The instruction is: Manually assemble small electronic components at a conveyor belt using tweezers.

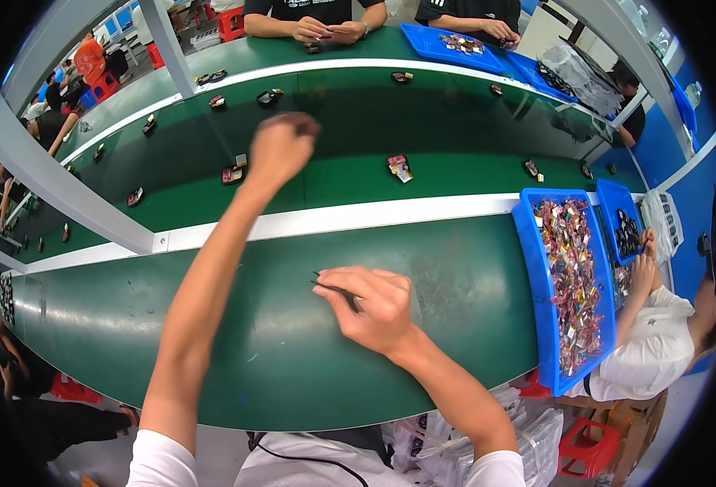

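Note:
My left hand [283, 146] reaches out over the green conveyor belt [325, 174], smeared by motion; its fingers look curled, but whether they hold anything does not show. Close below it on the belt lies a small dark piece with a pinkish part and a pale tab [232, 174]. Another such piece [399, 168] sits to its right. My right hand [374, 308] is closed above the green worktop [463, 325], pinching dark tweezers [316, 277] whose two thin tips point left.
At my right stands a blue tray [546, 325] heaped with small multicoloured parts. Beyond it, a co-worker's hands [646, 256] are by a smaller blue tray [603, 195] of black pieces. A white rail [333, 215] divides worktop from belt. Co-workers sit across; a white post [74, 183] rises left.

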The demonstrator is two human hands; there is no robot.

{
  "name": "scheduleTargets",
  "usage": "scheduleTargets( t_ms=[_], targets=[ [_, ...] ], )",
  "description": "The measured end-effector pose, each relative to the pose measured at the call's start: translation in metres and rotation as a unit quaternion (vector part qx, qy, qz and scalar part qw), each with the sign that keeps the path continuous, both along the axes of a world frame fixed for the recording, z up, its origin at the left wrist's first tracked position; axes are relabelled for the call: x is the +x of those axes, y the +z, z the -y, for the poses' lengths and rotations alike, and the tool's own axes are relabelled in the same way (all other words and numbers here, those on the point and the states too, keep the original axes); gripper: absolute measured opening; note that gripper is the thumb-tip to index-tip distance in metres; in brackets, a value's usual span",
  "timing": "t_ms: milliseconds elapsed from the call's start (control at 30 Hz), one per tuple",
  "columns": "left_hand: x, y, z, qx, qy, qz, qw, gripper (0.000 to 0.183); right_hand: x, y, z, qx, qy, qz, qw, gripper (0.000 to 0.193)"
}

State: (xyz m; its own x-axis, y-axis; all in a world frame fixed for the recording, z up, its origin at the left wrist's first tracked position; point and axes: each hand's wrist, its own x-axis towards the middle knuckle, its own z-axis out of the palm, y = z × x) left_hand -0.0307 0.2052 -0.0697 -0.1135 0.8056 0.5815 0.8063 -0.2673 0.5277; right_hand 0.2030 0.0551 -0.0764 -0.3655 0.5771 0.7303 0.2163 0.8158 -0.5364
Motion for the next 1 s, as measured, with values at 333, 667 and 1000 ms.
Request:
scheduleTargets(
  t_ms=[333, 667, 1000],
  targets=[
    [0.103, -0.015, -0.070, -0.171, -0.170, -0.014, 0.970, 0.016, 0.000, -0.006, -0.004, 0.004, 0.010, 0.007, 1.000, 0.014],
    [0.065, 0.030, 0.007, -0.327, -0.170, 0.133, 0.920, 0.014, 0.004, 0.011, 0.004, -0.156, -0.020, -0.012, 0.988, 0.012],
    [0.045, -0.005, 0.160, -0.263, -0.116, 0.446, 0.848, 0.022, 0.010, 0.012, -0.004, -0.329, 0.015, -0.135, 0.935, 0.008]
  ],
)
